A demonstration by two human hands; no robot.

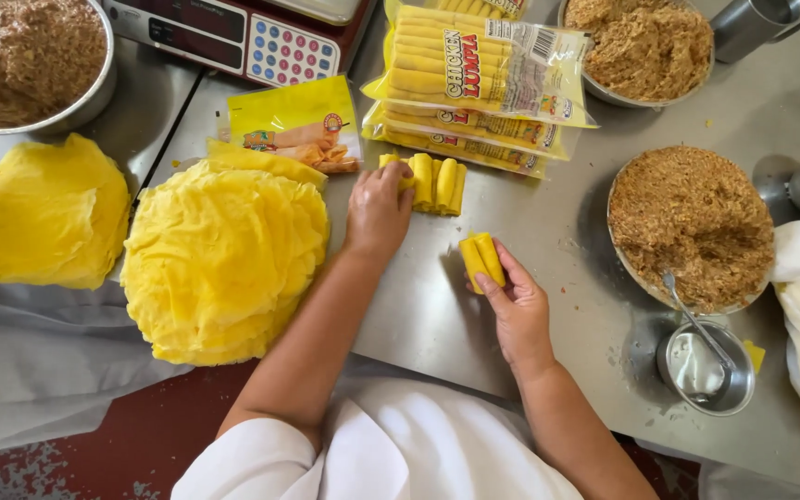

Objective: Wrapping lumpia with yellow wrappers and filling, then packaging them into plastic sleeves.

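My right hand [515,309] grips two short yellow rolls [481,259] just above the steel table [437,315]. My left hand [378,209] reaches forward and rests its fingers on the left end of a row of yellow rolls [437,182] lying side by side. To the left of that hand lies a thick round stack of yellow wrappers [222,259]. Behind the row sit clear packs of finished rolls [479,79], piled on each other.
A metal bowl of brown minced filling [692,227] stands at the right, with a small cup and spoon [704,366] below it. More filling bowls [643,46] [25,60], a second wrapper stack [43,213], an empty yellow bag [296,122] and a scale [233,37] lie behind.
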